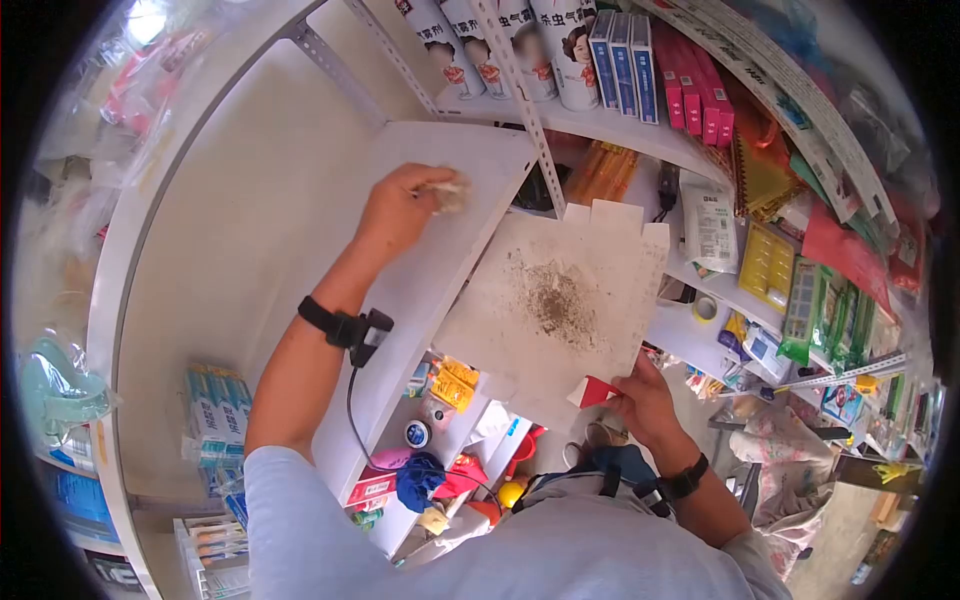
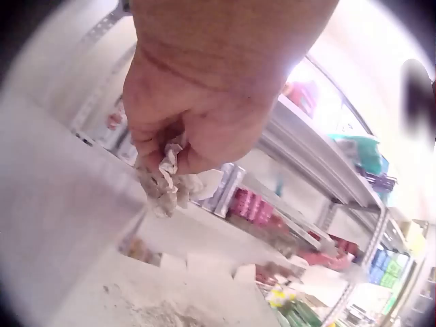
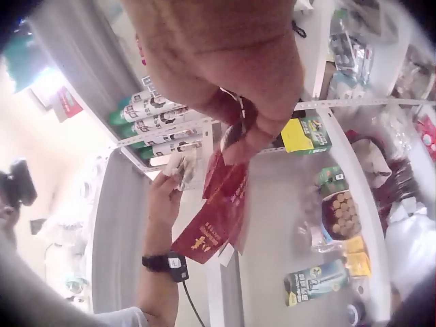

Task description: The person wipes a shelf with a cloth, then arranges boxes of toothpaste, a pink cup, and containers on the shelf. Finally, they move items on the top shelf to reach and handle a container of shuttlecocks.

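Note:
My left hand [image 1: 395,215] pinches a crumpled, greyish wad [image 1: 452,194] just above the bare white shelf [image 1: 440,150]. In the left wrist view the wad [image 2: 167,187] hangs from the fingertips of that hand [image 2: 194,116]. With thumb and fingers my right hand [image 1: 648,400] grips the near right edge of a flattened white carton [image 1: 490,330], which carries a heap of dark dirt and crumbs [image 1: 560,300]. A red part [image 1: 592,392] of the carton shows beside the fingers. In the right wrist view its red printed side [image 3: 211,228] hangs below the right hand [image 3: 231,88].
Spray cans [image 1: 565,60], blue boxes [image 1: 622,65] and pink boxes [image 1: 690,90] stand on the shelf behind the carton. Perforated metal posts [image 1: 525,110] rise beside it. Lower shelves hold packets and a blue cloth [image 1: 420,483]. Toothpaste-like boxes [image 1: 215,410] stand at the left.

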Demonstrator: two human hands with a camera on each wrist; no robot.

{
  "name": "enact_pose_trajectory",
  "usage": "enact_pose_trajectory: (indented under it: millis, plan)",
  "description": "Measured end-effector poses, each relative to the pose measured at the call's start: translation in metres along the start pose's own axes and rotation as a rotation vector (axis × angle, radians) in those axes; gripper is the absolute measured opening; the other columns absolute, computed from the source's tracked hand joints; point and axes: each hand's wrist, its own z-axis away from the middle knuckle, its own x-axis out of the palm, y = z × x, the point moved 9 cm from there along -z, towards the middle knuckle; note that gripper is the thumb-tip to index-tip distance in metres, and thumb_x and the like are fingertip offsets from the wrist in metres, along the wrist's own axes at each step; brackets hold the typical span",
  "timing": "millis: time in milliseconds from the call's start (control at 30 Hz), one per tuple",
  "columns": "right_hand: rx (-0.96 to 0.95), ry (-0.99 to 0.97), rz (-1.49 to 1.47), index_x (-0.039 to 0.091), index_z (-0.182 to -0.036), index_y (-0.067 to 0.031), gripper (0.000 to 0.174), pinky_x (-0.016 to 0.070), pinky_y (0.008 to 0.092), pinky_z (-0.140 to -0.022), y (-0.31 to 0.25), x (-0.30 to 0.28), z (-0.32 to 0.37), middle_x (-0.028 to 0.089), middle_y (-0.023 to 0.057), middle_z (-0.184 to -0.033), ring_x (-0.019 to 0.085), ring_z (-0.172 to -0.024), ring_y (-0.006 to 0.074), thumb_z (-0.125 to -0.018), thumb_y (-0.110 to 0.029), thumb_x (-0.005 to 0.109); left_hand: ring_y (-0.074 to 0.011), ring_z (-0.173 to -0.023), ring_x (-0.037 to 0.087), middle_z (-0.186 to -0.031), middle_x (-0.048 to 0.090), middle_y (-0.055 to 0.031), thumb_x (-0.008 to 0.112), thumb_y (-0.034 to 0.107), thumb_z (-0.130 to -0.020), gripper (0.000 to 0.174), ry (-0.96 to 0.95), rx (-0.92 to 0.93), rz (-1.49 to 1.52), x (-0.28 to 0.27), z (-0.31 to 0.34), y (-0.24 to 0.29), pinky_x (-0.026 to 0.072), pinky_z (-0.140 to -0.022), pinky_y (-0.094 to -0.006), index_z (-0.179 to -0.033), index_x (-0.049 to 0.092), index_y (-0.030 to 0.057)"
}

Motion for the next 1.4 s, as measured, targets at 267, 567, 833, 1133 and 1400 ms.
enact_pose_trajectory:
  millis: [267,567,833,1133,1400]
  plan:
    - [-0.009,0.022,0.02,0.048,-0.152,-0.0069,0.058,0.0657,0.0361,-0.08,0.004,0.002,-0.001,0.066,0.0117,-0.134,0.072,-0.106,0.0214,-0.095,0.008,0.05,-0.0336,-0.114,0.07,-0.124,0.074,-0.0182,0.063,0.006,-0.088,0.038,0.086,0.021,-0.169,0.034,-0.1,-0.032,0.0531,-0.101,-0.0371,-0.123,0.077,0.0087]
    - [-0.048,0.174,-0.023,0.047,-0.153,-0.0071,0.062,0.0643,0.0349,-0.079,-0.003,-0.022,0.042,0.066,0.0116,-0.135,0.071,-0.108,0.0216,-0.093,0.009,0.049,-0.0404,-0.106,0.07,-0.113,0.075,-0.0194,0.063,0.008,-0.086,0.033,-0.08,0.039,-0.315,0.099,-0.142,-0.025,0.055,-0.096,-0.0424,-0.116,0.079,0.0094]
    - [-0.067,0.063,-0.007,0.041,-0.156,-0.0048,0.064,0.0661,0.0417,-0.085,-0.006,0.0,0.023,0.063,0.0147,-0.139,0.071,-0.112,0.0262,-0.094,0.008,0.048,-0.0347,-0.1,0.069,-0.11,0.073,-0.017,0.068,-0.002,-0.083,0.03,-0.384,0.152,0.027,0.098,0.049,0.076,0.0554,-0.094,-0.0401,-0.109,0.08,0.0084]
    - [0.016,0.01,0.043,0.044,-0.155,-0.0075,0.061,0.065,0.0359,-0.079,0.01,-0.003,0.017,0.063,0.0101,-0.14,0.068,-0.116,0.0226,-0.095,0.006,0.05,-0.0393,-0.1,0.068,-0.105,0.073,-0.0187,0.066,-0.004,-0.08,0.03,-0.003,0.002,-0.078,0.05,0.087,0.014,0.0556,-0.092,-0.0437,-0.104,0.08,0.0065]
    - [0.044,0.0,0.05,0.042,-0.154,-0.0061,0.063,0.0656,0.0376,-0.087,0.017,-0.029,0.037,0.059,0.0144,-0.143,0.068,-0.118,0.0263,-0.093,0.004,0.052,-0.0385,-0.111,0.065,-0.114,0.067,-0.0168,0.066,-0.003,-0.081,0.032,-0.017,0.084,0.188,0.142,0.186,0.139,0.055,-0.096,-0.0456,-0.112,0.074,0.0034]
